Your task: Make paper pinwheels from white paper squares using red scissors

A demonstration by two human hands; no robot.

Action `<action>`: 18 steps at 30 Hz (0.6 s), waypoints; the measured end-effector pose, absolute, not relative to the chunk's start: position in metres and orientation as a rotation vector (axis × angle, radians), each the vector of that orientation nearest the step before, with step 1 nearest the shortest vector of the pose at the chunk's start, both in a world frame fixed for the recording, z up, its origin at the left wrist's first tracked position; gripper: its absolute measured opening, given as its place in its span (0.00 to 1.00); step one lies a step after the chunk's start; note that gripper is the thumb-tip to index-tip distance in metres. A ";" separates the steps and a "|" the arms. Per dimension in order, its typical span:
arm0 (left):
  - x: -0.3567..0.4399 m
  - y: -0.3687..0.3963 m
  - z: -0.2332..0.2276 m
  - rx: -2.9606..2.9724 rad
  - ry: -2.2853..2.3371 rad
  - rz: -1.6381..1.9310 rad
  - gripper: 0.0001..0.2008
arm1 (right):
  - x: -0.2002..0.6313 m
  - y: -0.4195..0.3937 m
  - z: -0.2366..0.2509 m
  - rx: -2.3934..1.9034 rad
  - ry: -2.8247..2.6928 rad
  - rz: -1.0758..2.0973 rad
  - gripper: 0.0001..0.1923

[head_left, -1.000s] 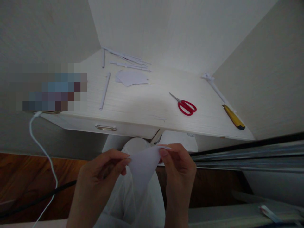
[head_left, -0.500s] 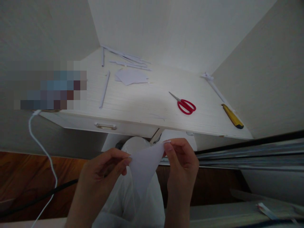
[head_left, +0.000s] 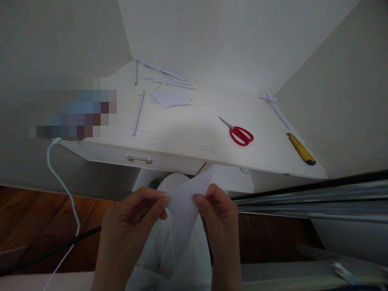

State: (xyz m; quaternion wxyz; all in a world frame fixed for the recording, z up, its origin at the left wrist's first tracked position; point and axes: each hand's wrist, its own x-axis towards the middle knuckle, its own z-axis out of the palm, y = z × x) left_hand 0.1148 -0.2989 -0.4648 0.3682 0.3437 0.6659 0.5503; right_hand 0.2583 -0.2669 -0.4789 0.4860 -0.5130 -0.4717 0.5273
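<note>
A white piece of paper (head_left: 186,202), pointed at its lower end and upper right corner, is stretched between my hands above my lap. My left hand (head_left: 136,218) pinches its left corner between thumb and forefinger. On the other side, my right hand (head_left: 220,210) grips the right edge with thumb and fingers, below the upper right corner. Beyond them on the white desk (head_left: 169,129) lie red-handled scissors (head_left: 241,135), closed, with the tip toward the back left. A small stack of cut paper pieces (head_left: 172,98) rests farther back.
Several thin rolled paper sticks (head_left: 166,72) lie at the back left, with a single paper roll (head_left: 138,113) nearer. A yellow utility knife (head_left: 301,149) and a long paper roll (head_left: 279,111) lie along the right wall. A white cable (head_left: 63,186) hangs at the left, below a blurred patch.
My right hand has shifted down and left along the paper's edge, leaving the upper right corner free. My left hand keeps its pinch. The view has moved slightly.
</note>
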 end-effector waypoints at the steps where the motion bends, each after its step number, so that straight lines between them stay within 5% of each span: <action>1: 0.115 -0.299 -0.465 0.903 1.723 1.406 0.04 | 0.257 -0.267 -0.479 -1.256 -1.134 1.281 0.12; 7: 0.115 -0.302 -0.466 0.999 1.714 1.402 0.04 | 0.251 -0.270 -0.480 -1.251 -1.101 1.362 0.02; 11: 0.122 -0.303 -0.461 0.998 1.676 1.413 0.03 | 0.243 -0.276 -0.484 -1.291 -0.988 1.457 0.09; 18: 0.123 -0.303 -0.462 0.952 1.736 1.465 0.03 | 0.247 -0.269 -0.486 -1.173 -0.990 1.460 0.03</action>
